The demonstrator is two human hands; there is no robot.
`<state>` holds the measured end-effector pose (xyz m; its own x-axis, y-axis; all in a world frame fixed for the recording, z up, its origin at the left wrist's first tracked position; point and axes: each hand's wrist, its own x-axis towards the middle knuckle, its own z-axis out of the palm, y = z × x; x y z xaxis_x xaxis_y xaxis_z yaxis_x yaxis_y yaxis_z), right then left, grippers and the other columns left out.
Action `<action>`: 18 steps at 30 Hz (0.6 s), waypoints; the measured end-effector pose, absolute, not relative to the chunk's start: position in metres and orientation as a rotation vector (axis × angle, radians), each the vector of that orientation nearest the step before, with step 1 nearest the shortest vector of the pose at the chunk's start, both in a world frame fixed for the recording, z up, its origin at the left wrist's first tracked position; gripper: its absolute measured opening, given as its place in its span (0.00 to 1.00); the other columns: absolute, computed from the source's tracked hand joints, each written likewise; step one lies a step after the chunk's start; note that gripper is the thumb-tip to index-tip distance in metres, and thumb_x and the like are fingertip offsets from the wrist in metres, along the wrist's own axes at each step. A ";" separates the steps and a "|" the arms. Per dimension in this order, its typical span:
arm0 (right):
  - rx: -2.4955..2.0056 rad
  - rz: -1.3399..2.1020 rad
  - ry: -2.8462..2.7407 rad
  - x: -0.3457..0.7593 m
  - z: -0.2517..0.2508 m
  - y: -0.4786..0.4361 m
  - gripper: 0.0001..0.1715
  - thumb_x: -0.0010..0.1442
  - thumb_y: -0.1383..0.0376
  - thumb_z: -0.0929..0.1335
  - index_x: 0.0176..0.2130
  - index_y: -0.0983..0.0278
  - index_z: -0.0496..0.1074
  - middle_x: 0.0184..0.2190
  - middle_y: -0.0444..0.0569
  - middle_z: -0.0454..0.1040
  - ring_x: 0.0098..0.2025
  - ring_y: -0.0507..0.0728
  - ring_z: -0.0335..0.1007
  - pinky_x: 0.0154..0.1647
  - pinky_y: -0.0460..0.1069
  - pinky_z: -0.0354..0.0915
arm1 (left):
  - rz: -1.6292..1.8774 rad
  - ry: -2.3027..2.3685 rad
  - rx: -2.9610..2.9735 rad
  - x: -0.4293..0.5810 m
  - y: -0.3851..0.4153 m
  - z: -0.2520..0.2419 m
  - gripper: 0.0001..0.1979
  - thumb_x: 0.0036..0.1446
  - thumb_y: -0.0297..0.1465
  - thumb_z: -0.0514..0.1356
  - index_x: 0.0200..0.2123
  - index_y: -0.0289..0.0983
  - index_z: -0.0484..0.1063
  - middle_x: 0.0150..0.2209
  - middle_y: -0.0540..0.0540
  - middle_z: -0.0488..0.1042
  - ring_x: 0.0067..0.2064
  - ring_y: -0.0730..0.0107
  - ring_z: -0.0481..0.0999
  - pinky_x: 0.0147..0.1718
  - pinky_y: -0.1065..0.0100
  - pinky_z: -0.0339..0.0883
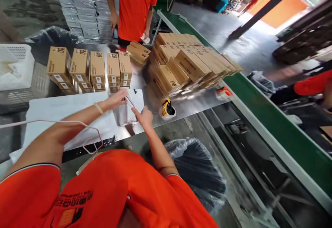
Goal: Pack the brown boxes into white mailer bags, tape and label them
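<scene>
A white, flat packet or stack of sheets [126, 115] lies near the front edge of the metal table. Between my hands runs a thin, pale folded edge [129, 101] that looks like part of it. My left hand [117, 99], with a band on the wrist, pinches this edge at its upper left end. At the lower right end my right hand [144, 117] is closed on it, thumb on top. Just behind stand small brown cartons [112, 64] in short stacks with printed labels. Whether the packet is paper or plastic, I cannot tell.
Many brown cartons [192, 64] are piled right of centre. A tape roll [168, 109] sits by the table edge. White sheeting [64, 107] and a white basket [16, 65] are left. A lined bin [197, 172] stands below, a green conveyor [259, 107] beyond. A co-worker [133, 8] stands opposite.
</scene>
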<state>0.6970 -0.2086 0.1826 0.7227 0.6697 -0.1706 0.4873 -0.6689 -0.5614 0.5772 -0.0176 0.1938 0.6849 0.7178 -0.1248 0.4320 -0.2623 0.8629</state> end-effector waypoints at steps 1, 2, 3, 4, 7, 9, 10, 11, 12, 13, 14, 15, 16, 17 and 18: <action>-2.462 0.509 -0.814 0.704 0.179 -0.204 0.39 0.69 0.35 0.74 0.53 0.67 0.78 0.46 0.68 0.86 0.55 0.75 0.85 0.54 0.59 0.76 | 0.337 0.887 1.906 0.587 -0.032 0.188 0.27 0.85 0.41 0.45 0.70 0.33 0.73 0.55 0.34 0.85 0.53 0.60 0.86 0.56 0.57 0.80; -2.454 0.513 -0.769 0.711 0.175 -0.201 0.37 0.71 0.36 0.74 0.51 0.67 0.77 0.46 0.69 0.86 0.56 0.75 0.85 0.55 0.59 0.76 | 0.312 0.888 1.936 0.594 -0.046 0.183 0.27 0.84 0.40 0.46 0.73 0.32 0.71 0.61 0.31 0.83 0.57 0.58 0.85 0.59 0.56 0.80; -2.412 0.525 -0.744 0.716 0.171 -0.200 0.35 0.72 0.36 0.73 0.49 0.67 0.76 0.45 0.69 0.85 0.56 0.74 0.84 0.56 0.59 0.76 | 0.291 0.891 1.971 0.599 -0.058 0.179 0.28 0.83 0.41 0.48 0.74 0.32 0.70 0.66 0.29 0.79 0.62 0.55 0.84 0.63 0.54 0.78; -2.332 0.560 -0.735 0.720 0.166 -0.200 0.34 0.72 0.37 0.73 0.48 0.66 0.75 0.44 0.67 0.85 0.55 0.73 0.84 0.56 0.59 0.77 | 0.282 0.889 2.005 0.602 -0.069 0.177 0.30 0.82 0.43 0.53 0.75 0.31 0.69 0.70 0.27 0.76 0.67 0.50 0.81 0.66 0.51 0.76; -2.001 0.743 -0.758 0.722 0.150 -0.208 0.33 0.74 0.36 0.68 0.46 0.62 0.76 0.40 0.56 0.85 0.51 0.67 0.83 0.52 0.58 0.80 | 0.207 0.949 2.191 0.600 -0.091 0.183 0.52 0.68 0.56 0.68 0.80 0.27 0.62 0.79 0.19 0.60 0.78 0.24 0.66 0.73 0.38 0.67; -1.771 0.927 -0.775 0.725 0.140 -0.216 0.34 0.76 0.36 0.64 0.47 0.61 0.79 0.41 0.51 0.85 0.47 0.64 0.84 0.45 0.56 0.82 | 0.114 1.080 2.376 0.594 -0.097 0.194 0.65 0.59 0.62 0.72 0.82 0.24 0.55 0.80 0.12 0.54 0.77 0.11 0.62 0.70 0.29 0.64; -1.721 0.981 -0.780 0.730 0.136 -0.221 0.33 0.77 0.37 0.64 0.47 0.60 0.80 0.41 0.50 0.85 0.45 0.62 0.84 0.42 0.55 0.82 | 0.060 1.152 2.463 0.590 -0.097 0.199 0.68 0.58 0.64 0.72 0.83 0.23 0.53 0.79 0.09 0.54 0.75 0.09 0.64 0.68 0.26 0.65; -1.731 0.986 -0.775 0.741 0.132 -0.225 0.31 0.76 0.39 0.66 0.47 0.61 0.81 0.41 0.50 0.86 0.44 0.62 0.84 0.41 0.55 0.82 | 0.004 1.220 2.525 0.585 -0.097 0.203 0.67 0.59 0.63 0.72 0.83 0.23 0.52 0.77 0.08 0.58 0.73 0.09 0.67 0.66 0.26 0.67; -1.783 0.949 -0.759 0.755 0.129 -0.229 0.27 0.75 0.42 0.68 0.46 0.62 0.82 0.42 0.51 0.86 0.46 0.62 0.84 0.44 0.55 0.82 | -0.039 1.273 2.557 0.581 -0.095 0.206 0.66 0.59 0.61 0.72 0.83 0.24 0.52 0.74 0.09 0.62 0.69 0.10 0.71 0.63 0.26 0.69; -1.865 0.868 -0.732 0.774 0.126 -0.234 0.23 0.74 0.47 0.71 0.46 0.64 0.82 0.44 0.54 0.86 0.50 0.64 0.83 0.50 0.57 0.81 | -0.072 1.311 2.575 0.576 -0.091 0.207 0.64 0.59 0.58 0.72 0.83 0.25 0.53 0.72 0.10 0.67 0.66 0.13 0.75 0.61 0.26 0.71; -1.982 0.741 -0.688 0.796 0.122 -0.240 0.20 0.72 0.51 0.72 0.48 0.66 0.81 0.48 0.58 0.86 0.56 0.67 0.81 0.58 0.60 0.79 | -0.095 1.334 2.588 0.571 -0.086 0.206 0.63 0.59 0.56 0.73 0.83 0.25 0.54 0.69 0.12 0.70 0.62 0.16 0.77 0.59 0.27 0.73; -2.108 0.605 -0.629 0.819 0.118 -0.245 0.18 0.71 0.55 0.74 0.50 0.68 0.80 0.54 0.64 0.84 0.63 0.70 0.78 0.65 0.62 0.75 | -0.102 1.332 2.606 0.565 -0.081 0.204 0.62 0.57 0.53 0.75 0.83 0.26 0.56 0.68 0.14 0.72 0.60 0.17 0.79 0.57 0.29 0.74; -2.225 0.503 -0.567 0.842 0.114 -0.250 0.20 0.70 0.59 0.74 0.54 0.70 0.78 0.61 0.70 0.81 0.69 0.72 0.72 0.71 0.64 0.69 | -0.090 1.290 2.638 0.560 -0.074 0.201 0.61 0.55 0.50 0.76 0.82 0.28 0.59 0.68 0.16 0.73 0.60 0.19 0.79 0.57 0.30 0.75; -2.363 0.432 -0.508 0.863 0.108 -0.254 0.24 0.68 0.62 0.75 0.58 0.72 0.76 0.66 0.75 0.77 0.73 0.74 0.69 0.74 0.64 0.66 | -0.068 1.207 2.681 0.555 -0.067 0.198 0.59 0.53 0.48 0.77 0.81 0.30 0.63 0.69 0.18 0.73 0.61 0.19 0.79 0.57 0.31 0.76; -2.492 0.406 -0.468 0.881 0.101 -0.258 0.28 0.67 0.63 0.76 0.61 0.73 0.74 0.68 0.79 0.74 0.74 0.74 0.67 0.75 0.63 0.64 | -0.046 1.088 2.727 0.550 -0.059 0.195 0.57 0.51 0.46 0.77 0.80 0.33 0.67 0.70 0.21 0.72 0.63 0.21 0.78 0.59 0.33 0.75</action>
<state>0.8811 -0.2578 0.1011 0.8928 0.4115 -0.1832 0.2398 -0.7785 -0.5800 0.5501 -0.0595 0.1952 0.7278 0.6778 -0.1040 0.6841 -0.7074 0.1778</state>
